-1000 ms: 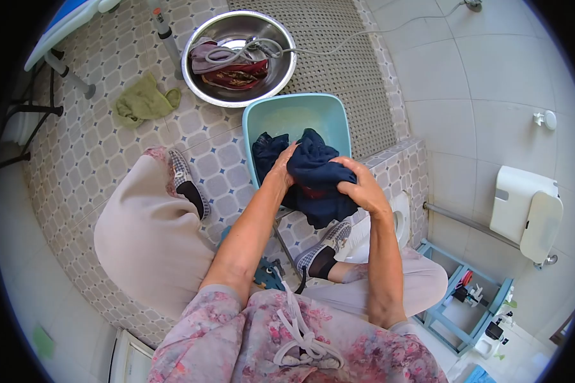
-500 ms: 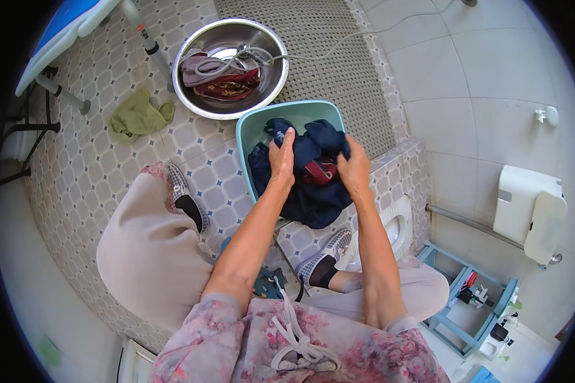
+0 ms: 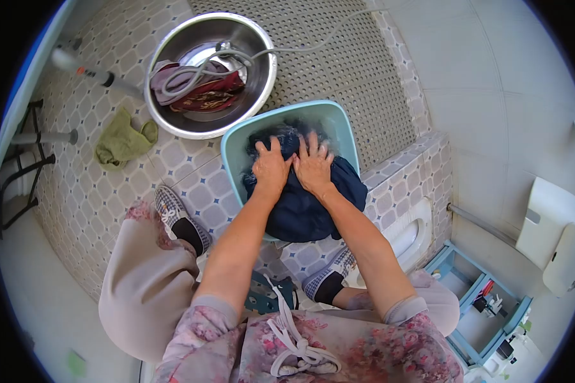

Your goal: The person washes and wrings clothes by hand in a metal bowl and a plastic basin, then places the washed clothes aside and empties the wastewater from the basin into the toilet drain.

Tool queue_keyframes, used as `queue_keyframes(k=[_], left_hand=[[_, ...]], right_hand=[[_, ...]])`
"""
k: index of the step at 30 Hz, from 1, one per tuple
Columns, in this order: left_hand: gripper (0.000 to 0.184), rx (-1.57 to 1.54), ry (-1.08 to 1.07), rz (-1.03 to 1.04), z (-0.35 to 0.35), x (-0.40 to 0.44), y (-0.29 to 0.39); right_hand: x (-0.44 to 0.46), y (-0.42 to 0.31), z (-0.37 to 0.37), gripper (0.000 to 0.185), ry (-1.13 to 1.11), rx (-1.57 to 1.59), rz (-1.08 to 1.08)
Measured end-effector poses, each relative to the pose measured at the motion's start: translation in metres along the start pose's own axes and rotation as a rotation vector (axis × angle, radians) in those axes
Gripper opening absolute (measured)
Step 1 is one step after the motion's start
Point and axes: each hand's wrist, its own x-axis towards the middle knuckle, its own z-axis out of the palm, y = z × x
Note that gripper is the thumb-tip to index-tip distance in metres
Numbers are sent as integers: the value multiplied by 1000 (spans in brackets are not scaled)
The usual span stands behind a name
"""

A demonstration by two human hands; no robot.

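A light-blue plastic basin (image 3: 232,163) with water in it holds a dark navy garment (image 3: 303,214). Part of the cloth lies in the water, and the rest hangs over the basin's near edge. My left hand (image 3: 271,168) presses flat on the wet cloth, its fingers spread. Close beside it, my right hand (image 3: 314,167) also pushes down with fingers apart, thumbs nearly touching. The fingertips of both hands are on the soaked fabric near the water.
A steel basin (image 3: 266,89) with mauve and maroon cloths (image 3: 211,90) and a grey hose (image 3: 201,69) stands behind. An olive cloth (image 3: 124,142) lies on the tiles. Right are a squat toilet (image 3: 410,237) and a blue rack (image 3: 469,338); a perforated mat (image 3: 338,70) lies beyond.
My hands went from gripping and lifting the garment to pressing it down into the water, palms down and closer together. The red patch on the cloth is now out of sight.
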Motion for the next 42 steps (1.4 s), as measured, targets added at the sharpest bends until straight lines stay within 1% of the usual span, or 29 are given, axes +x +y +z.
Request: queue_keyframes(k=[4,8,10,11,13,14,16,17,18,19,20,21,22,23,24,25,26,27,29,30,31,33,34,35,37,40,42], left_hand=[[63,155,-84,89,17,28,-9],[65,154,-77,92,15,29,-4],[69,141,-93,68,7,22,-1],[71,81,-61,60,0,18,0],[76,-43,-9,35,-11,3,-2],[79,-132,68,54,-7,-1,-10],[84,-313,217,90,12,-8,-31],[84,-502,203,14,13,-18,-31],[84,-690,190,-60,15,-26,-28],[85,-877,183,-128,13,-31,-24],[90,-925,131,-204,-2,-40,-15],[93,-1077,66,-240,-6,-38,-19],[97,-1232,-3,-274,-9,-35,-24],[100,-1389,-80,-314,-10,-34,-30],[108,-1361,-164,-357,-16,-31,-37],[104,-1409,-227,-439,-23,-28,-38],[93,-1450,-249,-496,-28,-24,-38],[84,-1488,-270,-550,-33,-22,-39],[66,-1658,-406,-405,-58,-30,-30],[58,-1739,-477,-328,-66,-34,-28],[53,-1806,-506,-309,-64,-33,-33],[45,-1945,-558,-263,-49,-23,-52],[39,-2002,-730,-248,-35,-14,-65],[38,-2027,-787,-230,-29,-18,-67],[36,-2033,-850,-235,-36,-35,-55],[35,-2018,-848,-232,-60,-60,-29],[34,-2035,-836,-219,-66,-67,-22]], right_hand=[[7,1,12,59,20,-17,42],[12,8,17,56,71,-64,16],[12,10,19,63,63,-16,10],[11,13,16,66,57,3,4],[-1,12,-31,78,-27,91,38],[-5,11,-50,84,-70,138,52],[-8,15,-45,94,-147,263,195],[-11,16,-41,99,-191,323,269],[-8,15,-37,100,-198,310,312],[-2,19,-37,99,-228,430,302],[1,25,-38,98,-261,551,288],[3,32,-31,97,-297,670,272],[-5,34,-22,89,-89,712,188],[-10,31,-32,87,-150,822,213],[-18,28,-50,85,-216,928,246],[-27,23,-69,83,-280,1036,284],[-38,15,-83,76,-204,1057,229],[-47,5,-101,75,-227,1065,219],[-63,-16,-146,72,-278,1082,198],[-70,-30,-169,68,-240,1021,157],[-74,-40,-181,63,-191,948,70],[-80,-56,-200,57,-187,826,-72],[-81,-64,-203,52,-178,793,-139],[-82,-71,-207,49,-178,719,-199],[-90,-84,-213,51,-131,560,-197],[-109,-106,-217,60,-107,459,28],[-118,-121,-204,65,138,407,76]])
